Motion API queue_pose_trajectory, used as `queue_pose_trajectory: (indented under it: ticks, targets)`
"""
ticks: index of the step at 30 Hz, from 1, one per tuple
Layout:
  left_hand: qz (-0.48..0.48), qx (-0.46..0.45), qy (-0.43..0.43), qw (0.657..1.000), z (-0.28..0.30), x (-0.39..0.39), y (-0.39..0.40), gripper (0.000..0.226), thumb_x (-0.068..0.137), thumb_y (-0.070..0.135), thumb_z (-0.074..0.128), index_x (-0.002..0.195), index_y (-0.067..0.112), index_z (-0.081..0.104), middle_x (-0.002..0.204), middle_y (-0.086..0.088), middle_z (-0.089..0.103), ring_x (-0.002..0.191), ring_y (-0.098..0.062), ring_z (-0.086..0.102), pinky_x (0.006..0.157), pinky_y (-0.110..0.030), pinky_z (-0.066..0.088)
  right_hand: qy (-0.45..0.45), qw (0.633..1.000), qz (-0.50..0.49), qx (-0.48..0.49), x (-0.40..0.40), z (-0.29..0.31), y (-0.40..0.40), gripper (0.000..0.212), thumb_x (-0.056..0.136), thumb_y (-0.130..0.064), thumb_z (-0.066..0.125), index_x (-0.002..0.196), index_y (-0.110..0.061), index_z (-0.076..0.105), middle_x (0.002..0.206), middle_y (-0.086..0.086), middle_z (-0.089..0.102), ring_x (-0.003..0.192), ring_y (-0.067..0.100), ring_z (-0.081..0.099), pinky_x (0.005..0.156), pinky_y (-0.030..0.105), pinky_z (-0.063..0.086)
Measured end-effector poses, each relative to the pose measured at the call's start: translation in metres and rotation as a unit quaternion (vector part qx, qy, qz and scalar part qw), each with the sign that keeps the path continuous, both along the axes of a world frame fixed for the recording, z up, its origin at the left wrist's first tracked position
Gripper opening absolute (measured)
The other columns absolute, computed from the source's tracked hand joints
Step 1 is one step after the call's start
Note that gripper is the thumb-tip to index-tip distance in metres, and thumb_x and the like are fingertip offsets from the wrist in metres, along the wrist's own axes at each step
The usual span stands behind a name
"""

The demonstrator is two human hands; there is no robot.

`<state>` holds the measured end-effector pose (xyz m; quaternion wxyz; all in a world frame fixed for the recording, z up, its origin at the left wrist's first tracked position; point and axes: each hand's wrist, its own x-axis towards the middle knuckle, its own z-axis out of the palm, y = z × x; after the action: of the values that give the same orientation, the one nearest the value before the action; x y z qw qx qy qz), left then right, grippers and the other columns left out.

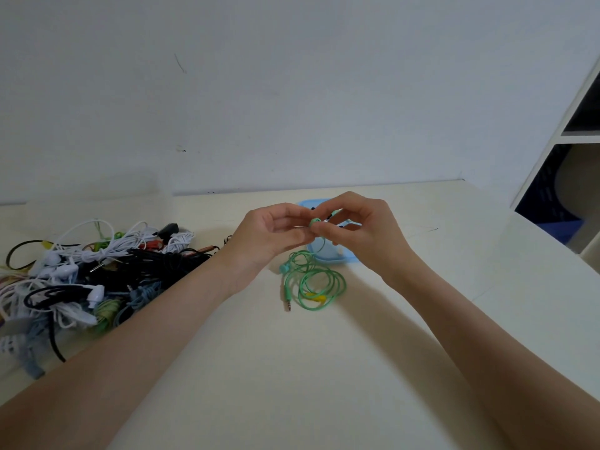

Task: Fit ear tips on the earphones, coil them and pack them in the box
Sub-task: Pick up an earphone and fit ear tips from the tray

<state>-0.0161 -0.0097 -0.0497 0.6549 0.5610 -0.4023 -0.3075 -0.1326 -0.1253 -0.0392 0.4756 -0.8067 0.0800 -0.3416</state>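
Observation:
Green wired earphones lie in loose loops on the white table, their jack plug pointing toward me. One green earbud is raised above the table, pinched between the fingertips of my left hand and my right hand. The second earbud rests at the left edge of the loops. A light blue box sits behind and under my hands, mostly hidden; small dark ear tips show in it between my fingers.
A tangled pile of white, black, blue and green earphones covers the table's left side. The wall runs along the table's far edge. A white shelf unit with a blue bin stands at the right.

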Motion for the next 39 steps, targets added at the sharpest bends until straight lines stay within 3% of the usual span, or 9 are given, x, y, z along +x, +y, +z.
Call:
queue_pose_trajectory:
  ticks: [5,10,21,24,27,30,33,35,39]
  targets:
    - [-0.047,-0.011,0.109,0.993,0.004,0.001,0.000,0.020,0.084,0.001,0.056,0.102,0.006,0.064,0.099,-0.015,0.070,0.090,-0.020,0.068,0.083,-0.025,0.054,-0.007,0.995,-0.042,-0.088,0.000,-0.001,-0.001,0.021,0.072,-0.008,0.076,0.074,-0.027,0.066,0.077,-0.013,0.058,0.063,0.001,0.057,0.064,0.015,0.046]
    - [-0.042,0.002,0.093,0.995,0.003,0.000,0.002,0.028,0.069,0.015,0.065,0.097,0.009,0.065,0.087,-0.007,0.072,0.078,-0.014,0.069,0.075,-0.020,0.054,-0.009,0.983,-0.033,-0.180,0.003,-0.007,0.001,0.013,0.071,-0.016,0.071,0.083,-0.011,0.070,0.080,0.000,0.059,0.068,0.006,0.058,0.059,0.010,0.044]
    - [-0.014,-0.001,0.055,0.998,0.003,0.000,0.002,0.018,0.075,0.011,0.063,0.092,0.006,0.067,0.084,-0.008,0.073,0.077,-0.015,0.069,0.075,-0.022,0.055,-0.020,0.981,-0.028,-0.190,0.004,-0.008,0.000,0.014,0.072,-0.005,0.071,0.086,-0.006,0.071,0.082,0.003,0.058,0.073,0.008,0.057,0.062,0.007,0.043]
    - [-0.013,0.025,-0.003,1.000,0.009,0.001,0.003,0.028,0.072,0.019,0.066,0.098,0.009,0.066,0.089,-0.008,0.073,0.084,-0.017,0.069,0.081,-0.025,0.055,-0.015,0.982,-0.039,-0.183,0.004,-0.008,0.000,0.012,0.073,-0.002,0.072,0.084,-0.006,0.070,0.078,-0.002,0.056,0.070,0.002,0.057,0.062,0.006,0.042]
    - [0.020,0.100,-0.110,0.989,0.016,0.007,0.005,0.015,0.085,0.018,0.062,0.099,0.015,0.066,0.098,-0.004,0.071,0.091,-0.011,0.067,0.082,-0.021,0.054,0.008,0.987,-0.047,-0.156,0.003,-0.003,0.000,0.010,0.075,-0.001,0.072,0.083,-0.007,0.069,0.074,-0.007,0.059,0.066,-0.003,0.057,0.061,0.006,0.043]
    - [0.025,0.203,-0.219,0.954,0.021,0.017,0.010,0.010,0.086,0.017,0.063,0.095,0.022,0.067,0.089,0.009,0.068,0.073,0.002,0.063,0.073,-0.015,0.052,0.088,0.985,-0.050,-0.138,0.000,0.002,-0.004,0.014,0.078,-0.003,0.068,0.077,-0.016,0.065,0.070,-0.013,0.061,0.060,-0.006,0.057,0.059,0.006,0.042]
    - [-0.025,0.299,-0.346,0.889,0.019,0.011,0.019,0.015,0.081,0.018,0.067,0.092,0.030,0.065,0.076,0.015,0.063,0.064,0.005,0.059,0.070,-0.013,0.048,0.202,0.970,-0.002,-0.133,-0.004,0.006,-0.004,0.016,0.078,-0.008,0.069,0.073,-0.022,0.063,0.069,-0.014,0.062,0.056,0.000,0.057,0.052,0.010,0.042]
    - [-0.016,0.297,-0.408,0.863,0.013,0.003,0.022,0.016,0.080,0.016,0.067,0.091,0.028,0.067,0.083,0.011,0.065,0.078,0.001,0.062,0.075,-0.015,0.048,0.247,0.961,0.035,-0.121,-0.007,0.008,-0.001,0.008,0.078,-0.011,0.071,0.077,-0.017,0.066,0.072,-0.010,0.064,0.060,0.011,0.058,0.049,0.012,0.044]
    - [0.048,0.269,-0.404,0.873,0.007,-0.005,0.027,0.013,0.077,0.013,0.072,0.089,0.018,0.070,0.089,0.003,0.068,0.086,-0.011,0.064,0.075,-0.017,0.047,0.329,0.930,0.078,-0.146,-0.009,0.012,0.005,0.006,0.078,-0.019,0.072,0.082,-0.018,0.069,0.084,-0.001,0.068,0.078,0.021,0.066,0.055,0.012,0.046]
